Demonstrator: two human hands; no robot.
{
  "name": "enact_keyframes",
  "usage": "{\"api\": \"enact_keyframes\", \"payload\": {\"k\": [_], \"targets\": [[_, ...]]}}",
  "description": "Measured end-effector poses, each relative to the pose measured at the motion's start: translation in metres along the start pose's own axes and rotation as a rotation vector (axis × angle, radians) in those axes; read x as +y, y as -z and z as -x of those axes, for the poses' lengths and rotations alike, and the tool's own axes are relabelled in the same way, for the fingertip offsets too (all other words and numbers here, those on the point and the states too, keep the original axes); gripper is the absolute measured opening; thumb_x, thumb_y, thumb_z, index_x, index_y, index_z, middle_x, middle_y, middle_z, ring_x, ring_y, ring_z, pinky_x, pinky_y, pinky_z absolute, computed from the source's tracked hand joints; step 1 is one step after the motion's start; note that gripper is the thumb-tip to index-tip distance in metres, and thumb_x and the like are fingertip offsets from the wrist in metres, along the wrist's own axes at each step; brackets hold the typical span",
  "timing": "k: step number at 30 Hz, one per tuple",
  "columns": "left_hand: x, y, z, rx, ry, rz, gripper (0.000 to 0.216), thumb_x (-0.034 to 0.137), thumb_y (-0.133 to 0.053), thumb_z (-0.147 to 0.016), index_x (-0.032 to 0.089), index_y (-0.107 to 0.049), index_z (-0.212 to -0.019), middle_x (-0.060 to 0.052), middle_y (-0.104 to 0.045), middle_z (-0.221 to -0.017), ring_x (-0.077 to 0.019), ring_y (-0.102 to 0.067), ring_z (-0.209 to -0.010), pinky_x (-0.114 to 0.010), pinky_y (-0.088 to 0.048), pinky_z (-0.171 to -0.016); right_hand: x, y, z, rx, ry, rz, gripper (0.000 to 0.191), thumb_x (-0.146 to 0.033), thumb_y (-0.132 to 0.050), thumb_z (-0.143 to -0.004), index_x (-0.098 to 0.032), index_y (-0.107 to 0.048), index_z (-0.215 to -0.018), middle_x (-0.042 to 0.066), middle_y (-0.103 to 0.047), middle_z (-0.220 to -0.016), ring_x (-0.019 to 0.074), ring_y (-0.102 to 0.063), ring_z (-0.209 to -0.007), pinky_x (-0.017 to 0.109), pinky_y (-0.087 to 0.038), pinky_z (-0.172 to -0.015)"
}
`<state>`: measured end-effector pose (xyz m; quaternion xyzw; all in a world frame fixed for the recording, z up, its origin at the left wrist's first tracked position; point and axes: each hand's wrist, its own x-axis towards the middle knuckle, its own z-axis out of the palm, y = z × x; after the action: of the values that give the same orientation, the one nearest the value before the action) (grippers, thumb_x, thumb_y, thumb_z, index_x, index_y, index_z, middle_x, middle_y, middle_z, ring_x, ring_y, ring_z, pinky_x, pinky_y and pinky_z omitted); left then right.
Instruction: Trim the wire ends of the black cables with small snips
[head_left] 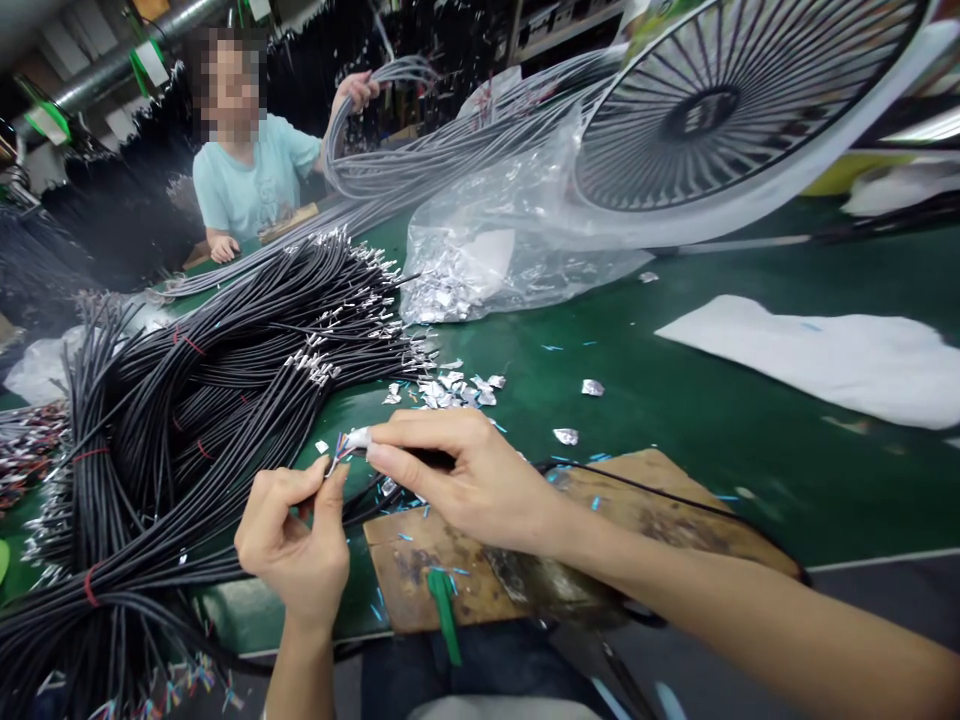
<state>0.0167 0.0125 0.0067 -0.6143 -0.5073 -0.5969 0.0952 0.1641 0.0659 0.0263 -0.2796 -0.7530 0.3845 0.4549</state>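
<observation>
My left hand (296,530) and right hand (480,485) are bare and slim-fingered, and my forearms (720,610) are bare too as far as they show, the right one long, smooth and widening away from the wrist. Below the near edge of the counter (637,400), dark bluish cloth (405,675) covers my lap; below that shows a rounded strip of pale fabric (510,709), its garment unclear.

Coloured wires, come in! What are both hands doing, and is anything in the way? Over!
Left hand pinching coloured wires. Right hand pinching silvery-white wrap beside them. Foil scraps lying just beyond, apparently not blocking.
</observation>
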Motion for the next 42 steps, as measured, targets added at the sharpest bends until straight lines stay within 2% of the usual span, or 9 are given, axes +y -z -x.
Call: {"api": "enact_keyframes", "payload": {"k": [7,11,22,26,29,32,37,42], "targets": [[-0.001,0.000,0.002,0.003,-0.032,-0.046,0.018,0.002,-0.070,-0.069,0.017,-0.063,-0.076,0.005,-0.060,-0.068,-0.0063,-0.052,-0.059,-0.020,-0.041,-0.052,0.001,0.000,0.000,-0.042,-0.065,-0.112,0.025,-0.022,-0.051,-0.087,-0.011,-0.073,-0.091,0.003,-0.068,-0.068,0.0103,-0.055,-0.058,0.021,-0.041,-0.054],[0.001,-0.001,0.001,0.009,-0.095,-0.125,0.016,0.001,-0.070,-0.070,0.015,-0.063,-0.075,0.005,-0.060,-0.066,-0.0052,-0.051,-0.056,-0.020,-0.040,-0.051,0.001,0.000,0.000,-0.038,-0.081,-0.100,0.025,-0.022,-0.051,-0.087,-0.011,-0.073,-0.091,0.003,-0.068,-0.071,0.0111,-0.056,-0.061,0.022,-0.042,-0.058],[0.006,-0.004,0.002,0.044,-0.070,-0.188,0.015,0.004,-0.070,-0.070,0.016,-0.064,-0.075,0.005,-0.057,-0.063,-0.0055,-0.048,-0.053,-0.020,-0.038,-0.047,0.001,0.000,0.000,-0.019,-0.053,-0.064,0.023,-0.021,-0.052,-0.086,-0.013,-0.073,-0.088,0.003,-0.068,-0.069,0.0108,-0.056,-0.061,0.021,-0.042,-0.056],[0.008,-0.006,0.001,0.051,-0.056,-0.252,0.010,0.009,-0.071,-0.071,0.016,-0.064,-0.076,0.004,-0.059,-0.062,-0.0069,-0.049,-0.052,-0.020,-0.038,-0.048,0.002,-0.001,0.001,0.018,-0.057,-0.022,0.021,-0.021,-0.053,-0.086,-0.014,-0.073,-0.087,0.003,-0.069,-0.071,0.0117,-0.058,-0.061,0.022,-0.043,-0.057],[0.008,-0.004,0.001,-0.042,-0.019,-0.251,0.003,0.013,-0.065,-0.077,0.016,-0.065,-0.075,0.001,-0.062,-0.063,-0.0089,-0.054,-0.053,-0.020,-0.040,-0.050,0.002,-0.002,0.001,0.068,-0.055,0.030,0.021,-0.022,-0.054,-0.086,-0.014,-0.073,-0.086,0.005,-0.070,-0.073,0.0122,-0.059,-0.061,0.023,-0.043,-0.057],[0.006,-0.001,0.000,-0.176,0.012,-0.246,0.015,0.015,-0.054,-0.084,0.016,-0.063,-0.072,0.000,-0.062,-0.062,-0.0099,-0.056,-0.054,-0.020,-0.040,-0.051,0.002,-0.002,0.002,0.083,-0.036,0.095,0.021,-0.022,-0.055,-0.085,-0.014,-0.074,-0.084,0.004,-0.069,-0.070,0.0113,-0.057,-0.058,0.022,-0.041,-0.054],[0.007,0.002,-0.001,-0.271,0.263,-0.094,0.030,0.024,-0.047,-0.089,0.018,-0.058,-0.061,0.003,-0.050,-0.052,-0.0080,-0.046,-0.048,-0.020,-0.033,-0.047,0.004,-0.001,0.003,0.102,0.021,0.170,0.020,-0.022,-0.055,-0.085,-0.015,-0.074,-0.084,0.003,-0.068,-0.068,0.0112,-0.056,-0.056,0.023,-0.039,-0.053],[0.008,0.004,-0.008,-0.429,0.698,0.294,0.044,0.043,-0.047,-0.089,0.017,-0.046,-0.053,0.007,-0.032,-0.042,-0.0047,-0.029,-0.034,-0.020,-0.019,-0.036,0.005,0.000,0.003,0.070,0.036,0.161,0.020,-0.021,-0.055,-0.085,-0.015,-0.074,-0.083,0.003,-0.068,-0.068,0.0115,-0.057,-0.058,0.023,-0.039,-0.054]]}}
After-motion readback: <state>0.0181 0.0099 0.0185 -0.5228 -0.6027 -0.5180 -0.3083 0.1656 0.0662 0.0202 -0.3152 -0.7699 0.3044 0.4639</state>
